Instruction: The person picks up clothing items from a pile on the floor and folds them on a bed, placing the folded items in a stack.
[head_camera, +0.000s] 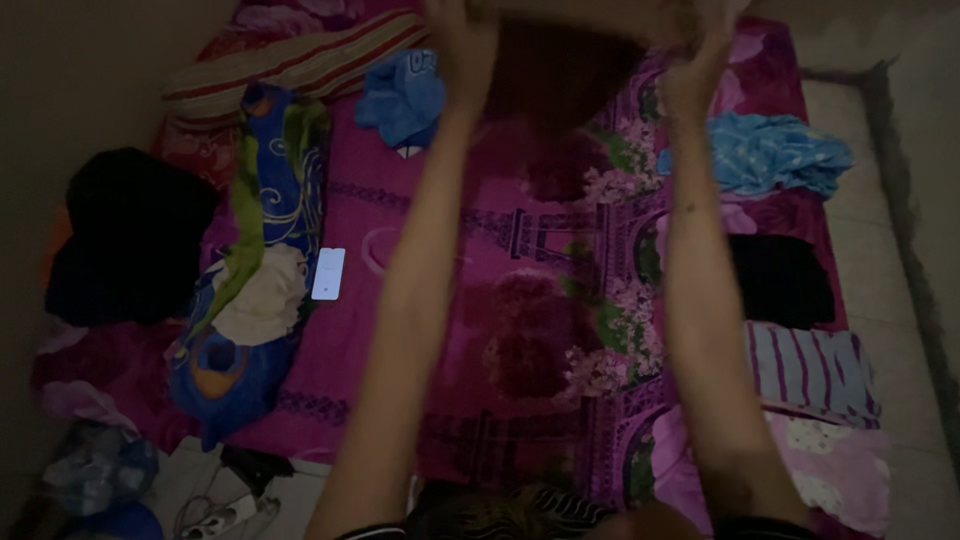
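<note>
Both my arms reach far forward over a magenta bed sheet (420, 240) printed with a tower and flowers. My left hand (462, 40) and my right hand (695, 60) each grip an upper edge of a dark maroon cloth (560, 80), held up and spread between them at the top of the view. The cloth's top edge is cut off by the frame and motion blur hides its detail.
A striped pillow (300, 60), a blue garment (405, 95) and a blue-green patterned cloth (255, 270) lie at the left, with a phone (328, 273) beside it. A black heap (130, 235) lies far left. Folded clothes line the right: light blue (775, 150), black (785, 280), striped (815, 370), pink (840, 470).
</note>
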